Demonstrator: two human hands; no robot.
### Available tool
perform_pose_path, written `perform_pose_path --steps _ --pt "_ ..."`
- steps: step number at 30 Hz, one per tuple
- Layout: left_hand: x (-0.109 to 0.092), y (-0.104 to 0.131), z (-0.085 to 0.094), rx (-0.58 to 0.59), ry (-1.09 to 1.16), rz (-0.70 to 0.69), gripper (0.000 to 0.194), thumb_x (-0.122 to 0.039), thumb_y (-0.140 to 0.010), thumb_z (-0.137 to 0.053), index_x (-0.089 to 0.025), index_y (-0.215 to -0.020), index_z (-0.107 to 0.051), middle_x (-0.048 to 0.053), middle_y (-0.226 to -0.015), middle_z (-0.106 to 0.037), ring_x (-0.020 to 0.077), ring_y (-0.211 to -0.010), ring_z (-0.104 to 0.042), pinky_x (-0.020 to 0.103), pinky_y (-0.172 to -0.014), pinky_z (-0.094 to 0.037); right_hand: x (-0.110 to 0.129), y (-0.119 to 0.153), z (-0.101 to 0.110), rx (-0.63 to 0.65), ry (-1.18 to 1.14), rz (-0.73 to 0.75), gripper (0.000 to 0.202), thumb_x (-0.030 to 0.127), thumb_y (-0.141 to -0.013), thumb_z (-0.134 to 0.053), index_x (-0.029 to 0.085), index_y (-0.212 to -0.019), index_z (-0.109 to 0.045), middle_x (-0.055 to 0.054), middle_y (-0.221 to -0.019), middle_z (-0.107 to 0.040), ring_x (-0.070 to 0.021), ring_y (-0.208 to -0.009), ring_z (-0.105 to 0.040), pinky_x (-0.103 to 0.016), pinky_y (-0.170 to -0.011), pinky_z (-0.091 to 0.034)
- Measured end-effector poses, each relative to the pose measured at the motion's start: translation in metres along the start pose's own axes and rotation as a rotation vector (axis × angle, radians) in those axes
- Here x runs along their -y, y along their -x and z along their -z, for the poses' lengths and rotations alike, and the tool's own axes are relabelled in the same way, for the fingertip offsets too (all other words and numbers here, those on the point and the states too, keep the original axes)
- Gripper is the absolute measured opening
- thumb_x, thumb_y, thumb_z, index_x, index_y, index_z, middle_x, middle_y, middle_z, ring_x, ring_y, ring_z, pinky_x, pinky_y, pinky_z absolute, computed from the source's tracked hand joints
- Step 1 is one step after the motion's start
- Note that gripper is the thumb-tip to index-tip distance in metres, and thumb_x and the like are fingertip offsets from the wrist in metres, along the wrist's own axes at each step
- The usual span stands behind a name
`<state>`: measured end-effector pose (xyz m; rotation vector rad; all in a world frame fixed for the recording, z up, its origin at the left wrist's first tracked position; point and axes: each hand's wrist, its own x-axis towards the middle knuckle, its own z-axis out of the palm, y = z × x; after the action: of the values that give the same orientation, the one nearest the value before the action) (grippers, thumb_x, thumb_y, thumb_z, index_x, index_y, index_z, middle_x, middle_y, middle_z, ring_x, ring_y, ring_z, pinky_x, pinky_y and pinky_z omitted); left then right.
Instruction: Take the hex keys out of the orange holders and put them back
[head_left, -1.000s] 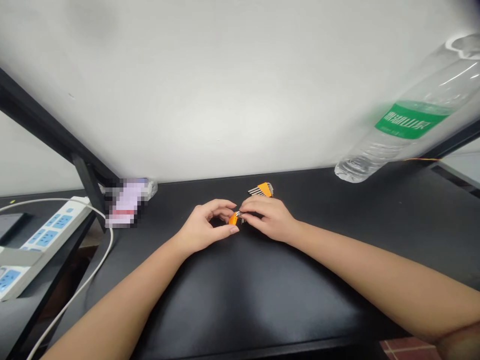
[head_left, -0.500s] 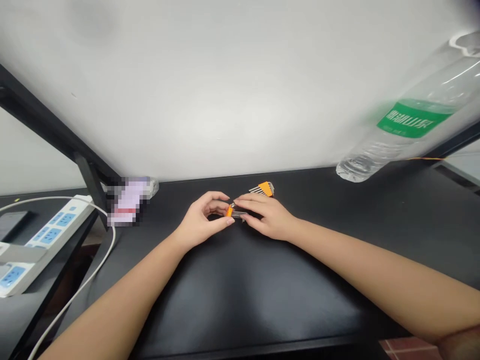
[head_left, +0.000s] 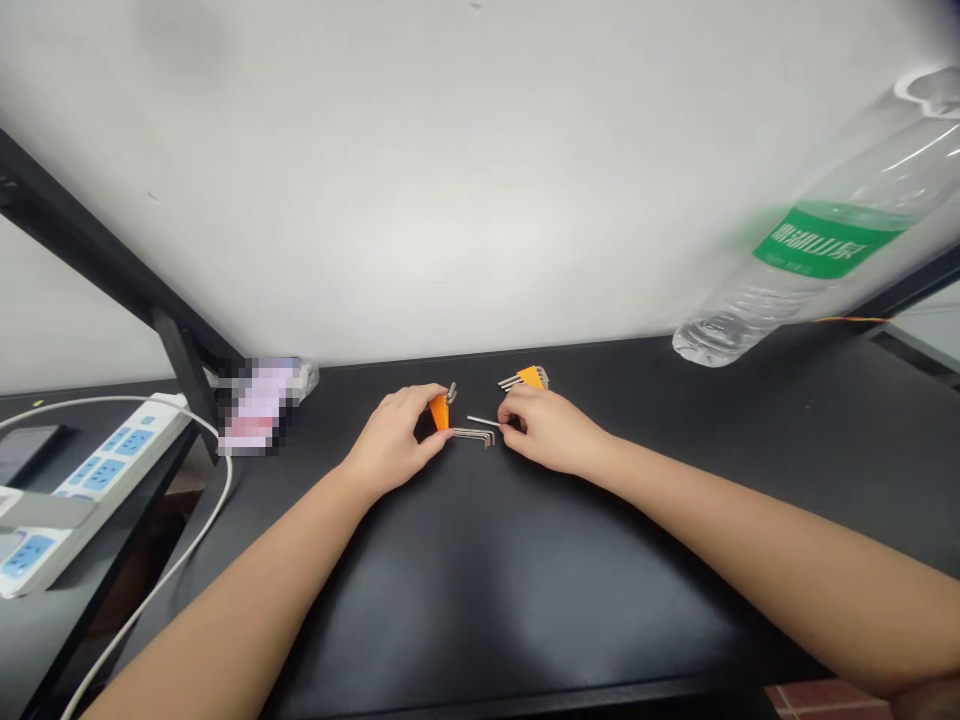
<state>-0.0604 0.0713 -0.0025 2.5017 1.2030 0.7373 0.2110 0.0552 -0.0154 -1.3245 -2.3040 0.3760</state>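
Note:
Between its thumb and fingers, my left hand [head_left: 397,435] holds an orange holder [head_left: 439,412] upright over the black desk. One or two short hex keys [head_left: 451,393] stick out at the holder's top, and several thin L-shaped hex keys [head_left: 474,434] lie to its right, near the thumb tip. My right hand [head_left: 551,428] pinches the end of a single metal hex key [head_left: 484,421], which points left toward the holder. Just behind my right hand rests a second orange holder [head_left: 533,377] with several hex keys in it, partly hidden by the fingers.
A large clear bottle with a green label [head_left: 829,240] stands at the back right against the wall [head_left: 450,200]. At the left are a pixelated item [head_left: 259,405], a white power strip [head_left: 97,490], a white cable [head_left: 217,510], a dark phone-like object [head_left: 28,455] and a black metal frame [head_left: 90,235].
My hands have moved apart. The right one has drawn back to the right with a single hex key in its pinch, and the left has shifted slightly left, turning the orange holder more upright.

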Motion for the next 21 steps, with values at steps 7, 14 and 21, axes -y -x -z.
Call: perform_pose_path --steps 7,14,21 --pt "-0.001 0.001 -0.002 0.069 0.057 -0.054 0.05 -0.033 -0.089 -0.07 -0.025 -0.135 -0.052 0.008 -0.128 -0.065 0.0252 -0.115 -0.064 0.042 -0.1 -0.055 0.005 0.003 0.007 0.131 0.037 -0.112 0.014 0.012 -0.073 -0.069 0.022 -0.07 -0.06 -0.001 -0.073 -0.065 -0.016 -0.061 -0.056 -0.028 -0.052 -0.038" --pt "-0.003 0.002 -0.001 0.068 0.074 -0.085 0.052 -0.036 -0.089 -0.071 -0.025 -0.136 -0.052 0.007 -0.131 -0.064 0.0238 -0.117 -0.064 0.041 -0.103 -0.054 0.017 0.003 0.002 0.028 -0.055 0.07 0.01 0.01 -0.082 -0.059 0.02 -0.083 -0.058 0.001 -0.076 -0.059 -0.0132 -0.066 -0.054 -0.027 -0.064 -0.043" --pt "-0.006 0.003 -0.002 0.065 0.076 -0.086 0.053 -0.036 -0.088 -0.073 -0.026 -0.136 -0.052 0.006 -0.129 -0.065 0.0229 -0.114 -0.065 0.04 -0.101 -0.055 0.013 0.005 -0.005 -0.056 -0.088 0.196 0.011 0.011 -0.092 -0.054 0.02 -0.091 -0.06 -0.002 -0.083 -0.058 -0.0158 -0.076 -0.056 -0.029 -0.071 -0.047"
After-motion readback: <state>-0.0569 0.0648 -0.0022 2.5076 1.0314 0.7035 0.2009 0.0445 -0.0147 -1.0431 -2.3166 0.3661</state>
